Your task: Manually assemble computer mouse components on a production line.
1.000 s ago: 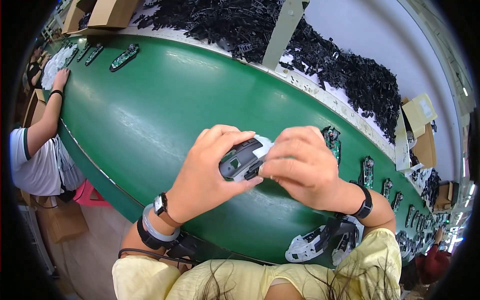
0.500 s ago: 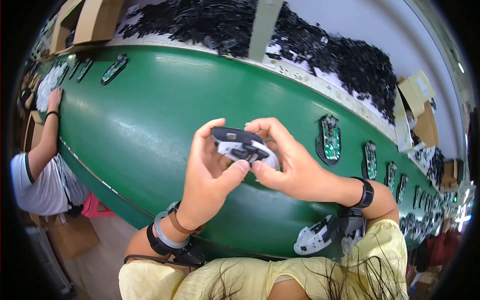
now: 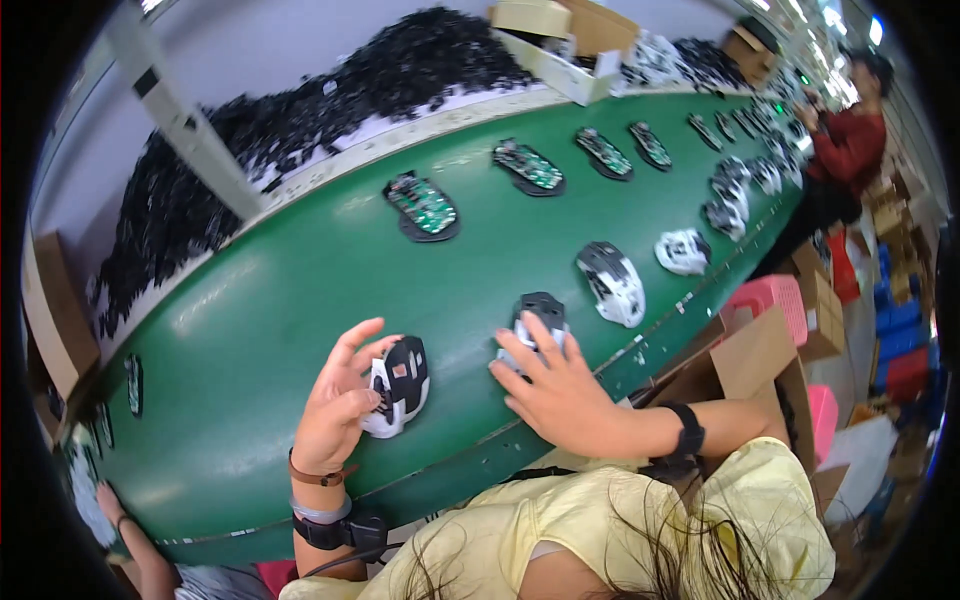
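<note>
Mouse shell (image 3: pixel 409 372), near left over the surface (image 3: pixel 235 400), could slip if the left hand (image 3: pixel 332 405) eases its pinch; the right hand (image 3: pixel 562 400), spread over a second shell (image 3: pixel 541 302) (near a third shell (image 3: pixel 612 284)), could bump both together.

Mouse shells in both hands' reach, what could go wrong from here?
1. Left shell: the left hand holds it by one side, so it might slip.
2. Right hand has fingers spread over another shell; a careless sweep could bump the third shell, near the table's front edge.
3. Circuit boards lie uncovered; a dropped part might damage one.
</note>
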`<state>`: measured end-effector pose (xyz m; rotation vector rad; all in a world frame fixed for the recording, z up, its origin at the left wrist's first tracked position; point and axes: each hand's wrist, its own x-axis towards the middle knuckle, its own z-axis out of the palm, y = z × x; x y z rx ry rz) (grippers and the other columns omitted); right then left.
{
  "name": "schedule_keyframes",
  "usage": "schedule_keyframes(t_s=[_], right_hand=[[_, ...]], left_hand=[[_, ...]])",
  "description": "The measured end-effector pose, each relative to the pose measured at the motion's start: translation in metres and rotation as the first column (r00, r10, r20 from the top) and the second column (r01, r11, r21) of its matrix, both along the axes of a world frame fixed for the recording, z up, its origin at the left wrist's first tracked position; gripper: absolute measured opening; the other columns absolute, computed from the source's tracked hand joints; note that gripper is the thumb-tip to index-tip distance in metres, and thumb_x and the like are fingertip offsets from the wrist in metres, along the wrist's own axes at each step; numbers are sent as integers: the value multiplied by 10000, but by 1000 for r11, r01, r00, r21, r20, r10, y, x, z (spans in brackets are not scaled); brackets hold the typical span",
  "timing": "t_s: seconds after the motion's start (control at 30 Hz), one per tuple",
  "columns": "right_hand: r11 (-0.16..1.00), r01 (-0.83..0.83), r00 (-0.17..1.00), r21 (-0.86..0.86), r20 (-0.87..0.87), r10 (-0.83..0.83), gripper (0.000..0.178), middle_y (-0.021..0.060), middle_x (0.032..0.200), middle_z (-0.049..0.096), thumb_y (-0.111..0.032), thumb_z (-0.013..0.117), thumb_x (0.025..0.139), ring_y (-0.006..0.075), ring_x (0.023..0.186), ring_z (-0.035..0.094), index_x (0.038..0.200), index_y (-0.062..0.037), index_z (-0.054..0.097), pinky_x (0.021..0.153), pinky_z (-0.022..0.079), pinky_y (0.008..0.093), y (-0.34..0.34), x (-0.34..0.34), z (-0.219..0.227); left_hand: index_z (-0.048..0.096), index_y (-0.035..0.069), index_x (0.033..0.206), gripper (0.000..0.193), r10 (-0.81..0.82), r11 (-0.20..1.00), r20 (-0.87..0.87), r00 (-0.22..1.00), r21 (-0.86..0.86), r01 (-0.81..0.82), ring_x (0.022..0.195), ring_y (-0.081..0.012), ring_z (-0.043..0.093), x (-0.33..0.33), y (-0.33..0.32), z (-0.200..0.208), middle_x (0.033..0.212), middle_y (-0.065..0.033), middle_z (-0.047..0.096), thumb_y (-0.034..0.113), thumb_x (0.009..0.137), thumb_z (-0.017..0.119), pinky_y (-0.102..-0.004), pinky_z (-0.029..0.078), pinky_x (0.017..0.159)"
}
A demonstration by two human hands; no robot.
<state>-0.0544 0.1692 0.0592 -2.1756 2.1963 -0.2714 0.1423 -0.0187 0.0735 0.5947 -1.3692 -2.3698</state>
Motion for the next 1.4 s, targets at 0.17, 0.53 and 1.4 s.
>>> schedule_keyframes(t_s=[0.17, 0.53, 1.4], right_hand=[[986, -83, 995, -143, 47, 90, 369, 147, 1358, 373, -97, 589, 757, 367, 1337, 276, 1123, -57, 573, 953, 313, 664, -7, -14, -25], [624, 123, 905, -771, 346, 249, 291, 121, 1080, 524, -48, 616, 740, 311, 1054, 527, 1029, -56, 580, 881, 432, 437, 87, -44, -28], [-90, 830, -178, 550, 109, -978, 610, 137, 1505, 241, -348, 505, 881, 475, 1344, 200, 1431, -149, 333, 949, 281, 706, 188, -377, -542]], left_hand=[[223, 56, 1456, 719, 187, 967, -80, 979, 192, -169, 1107, -302, 567, -3, 16, -9, 1167, -182, 567, 116, 804, 519, -443, 433, 1002], [271, 198, 1462, 659, 85, 950, -208, 974, 312, -17, 1199, -376, 475, -24, 37, -3, 1374, -158, 442, 87, 867, 532, -514, 426, 992], [449, 202, 1290, 486, 48, -623, 640, 767, -581, 524, 1257, -580, 282, -249, 211, -30, 1362, -389, 315, 302, 849, 627, -709, 222, 992]])
